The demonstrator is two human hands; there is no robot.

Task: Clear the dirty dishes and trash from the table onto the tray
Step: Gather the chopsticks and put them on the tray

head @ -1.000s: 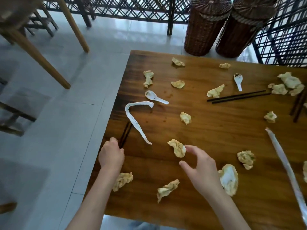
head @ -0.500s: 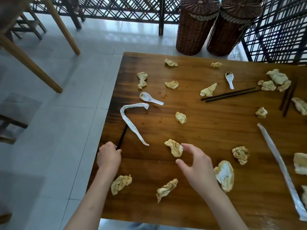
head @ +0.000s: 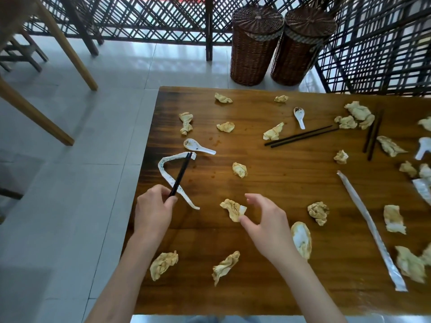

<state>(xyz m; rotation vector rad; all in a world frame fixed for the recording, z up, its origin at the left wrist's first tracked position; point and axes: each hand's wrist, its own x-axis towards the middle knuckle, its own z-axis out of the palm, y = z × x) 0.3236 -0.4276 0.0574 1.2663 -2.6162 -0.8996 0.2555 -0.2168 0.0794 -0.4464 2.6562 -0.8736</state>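
My left hand (head: pixel 152 212) grips a pair of black chopsticks (head: pixel 180 174) near the table's left edge, their tips raised over a bent white paper sleeve (head: pixel 166 172). My right hand (head: pixel 265 221) pinches a crumpled stained napkin (head: pixel 232 208) between thumb and fingers at the table's front middle. A white soup spoon (head: pixel 197 146) lies just beyond the sleeve. Several more crumpled napkins, such as the front-left napkin (head: pixel 163 264) and the front-middle napkin (head: pixel 225 266), are scattered over the wooden table (head: pixel 268 294). No tray is in view.
A second spoon (head: pixel 299 116) and two more chopstick pairs, a middle pair (head: pixel 300 137) and a right pair (head: pixel 373 137), lie farther back. A long paper sleeve (head: pixel 370 229) runs down the right side. Two wicker baskets (head: pixel 255 45) stand behind the table; wooden chair legs (head: pixel 67 46) are at left.
My left hand has lifted the chopsticks off the table edge and swung their tips up over the paper sleeve. My right hand has closed onto the crumpled napkin.
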